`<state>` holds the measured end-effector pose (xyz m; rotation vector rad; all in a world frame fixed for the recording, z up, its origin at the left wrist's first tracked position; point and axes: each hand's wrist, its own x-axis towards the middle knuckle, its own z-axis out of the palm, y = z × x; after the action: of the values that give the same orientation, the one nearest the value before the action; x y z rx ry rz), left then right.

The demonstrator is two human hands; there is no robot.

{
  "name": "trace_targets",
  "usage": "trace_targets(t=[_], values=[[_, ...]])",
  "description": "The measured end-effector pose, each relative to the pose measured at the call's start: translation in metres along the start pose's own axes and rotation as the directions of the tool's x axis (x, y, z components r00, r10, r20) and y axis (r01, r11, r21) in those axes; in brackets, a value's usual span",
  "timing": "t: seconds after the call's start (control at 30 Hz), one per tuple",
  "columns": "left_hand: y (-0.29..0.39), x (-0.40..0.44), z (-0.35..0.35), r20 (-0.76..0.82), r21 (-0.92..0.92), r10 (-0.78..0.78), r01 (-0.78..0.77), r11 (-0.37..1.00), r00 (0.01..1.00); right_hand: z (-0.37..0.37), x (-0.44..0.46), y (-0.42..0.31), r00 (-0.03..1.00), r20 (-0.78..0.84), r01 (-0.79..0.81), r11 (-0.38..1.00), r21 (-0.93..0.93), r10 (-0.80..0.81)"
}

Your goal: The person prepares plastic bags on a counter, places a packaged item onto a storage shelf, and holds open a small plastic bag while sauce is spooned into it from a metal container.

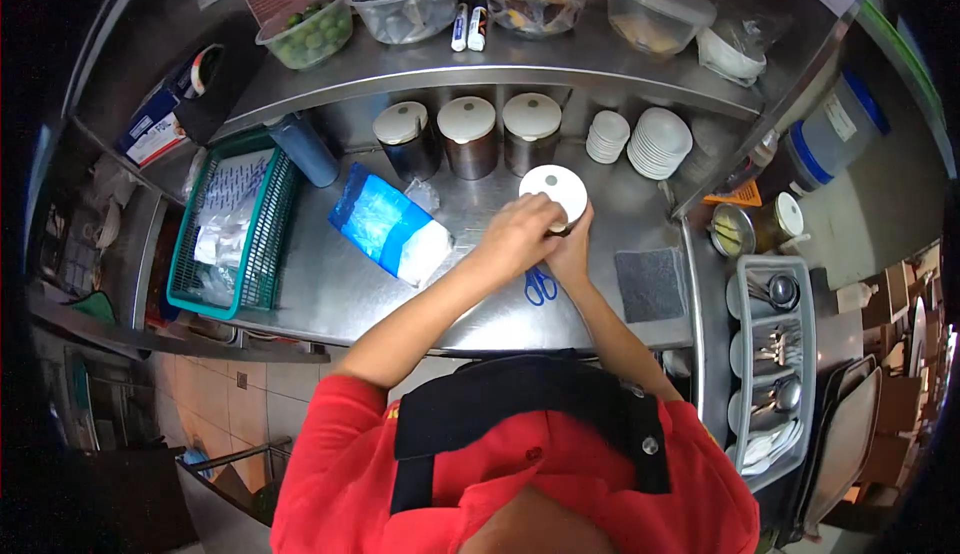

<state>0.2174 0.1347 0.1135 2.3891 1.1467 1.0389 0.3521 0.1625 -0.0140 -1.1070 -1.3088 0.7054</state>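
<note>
A canister with a white lid (562, 186) is between my hands over the steel counter. My right hand (573, 249) is wrapped round the canister's near right side; its body is mostly hidden. Fingers of my left hand (522, 228) are bent and closed at the lid's near left edge. Blue-handled scissors (540, 287) lie on the counter just below my hands. Left of my hands lies a blue and white plastic packet (385, 219), with a small clear plastic piece (423, 195) at its upper edge.
Three lidded metal canisters (470, 139) and stacks of white small dishes (660, 144) stand behind. A green basket (240, 289) is at left, a grey cloth (650, 286) at right. Beyond is a cutlery rack (738, 339). Plastic tubs (405, 14) line the shelf above.
</note>
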Motion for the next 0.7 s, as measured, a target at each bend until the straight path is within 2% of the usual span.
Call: trace_targets(t=[0.07, 0.13, 0.2, 0.27, 0.37, 0.43, 0.5, 0.53, 0.6, 0.63, 0.67, 0.7], values=[[-0.001, 0.013, 0.013, 0.036, 0.113, 0.036, -0.04, 0.993, 0.999, -0.003, 0.0, 0.001, 1.0, 0.012, -0.017, 0.998, -0.055, 0.017], [-0.005, 0.019, 0.021, 0.043, 0.141, 0.023, -0.029, 0.99, 0.999, -0.006, 0.0, -0.007, 0.992, 0.034, -0.116, 0.99, -0.074, 0.119], [-0.007, 0.021, 0.026, 0.078, 0.209, 0.019, -0.035, 0.977, 0.997, -0.005, -0.001, -0.001, 0.993, 0.025, -0.112, 0.992, -0.061, 0.114], [-0.009, 0.023, 0.026, 0.111, 0.204, 0.016, -0.039, 0.978, 0.994, -0.004, 0.001, 0.003, 0.999, 0.013, -0.033, 0.999, -0.041, 0.033], [-0.009, 0.031, 0.017, 0.161, 0.181, 0.003, -0.032, 0.983, 0.987, -0.004, 0.001, -0.001, 1.0, 0.002, -0.02, 0.992, -0.122, 0.02], [-0.006, 0.039, 0.004, 0.186, 0.169, -0.014, -0.017, 0.985, 0.983, -0.007, 0.004, -0.006, 0.997, 0.036, -0.06, 0.994, -0.096, 0.063], [0.001, 0.052, -0.018, 0.284, -0.1, -0.193, 0.229, 0.968, 0.939, -0.008, 0.004, -0.023, 0.984, 0.091, -0.156, 0.988, 0.015, 0.154], [-0.015, 0.058, -0.023, 0.291, -0.26, -0.2, 0.278, 0.925, 0.936, -0.007, 0.002, -0.02, 0.983, 0.086, -0.162, 0.987, 0.013, 0.16], [-0.029, 0.067, -0.042, 0.334, -0.497, -0.425, 0.54, 0.679, 0.842, -0.007, 0.004, -0.009, 0.998, 0.059, -0.013, 0.996, -0.087, 0.018], [-0.049, 0.071, -0.042, 0.298, -0.671, -0.46, 0.526, 0.523, 0.837, -0.01, 0.003, -0.006, 0.991, 0.105, -0.076, 0.993, -0.085, 0.085], [-0.069, 0.074, -0.042, 0.272, -0.811, -0.499, 0.475, 0.34, 0.823, -0.014, 0.002, -0.01, 0.992, 0.095, -0.077, 0.993, -0.091, 0.086], [-0.075, 0.077, -0.052, 0.279, -0.836, -0.545, 0.479, 0.268, 0.791, -0.019, 0.001, -0.016, 0.989, 0.118, -0.069, 0.99, -0.126, 0.084]])
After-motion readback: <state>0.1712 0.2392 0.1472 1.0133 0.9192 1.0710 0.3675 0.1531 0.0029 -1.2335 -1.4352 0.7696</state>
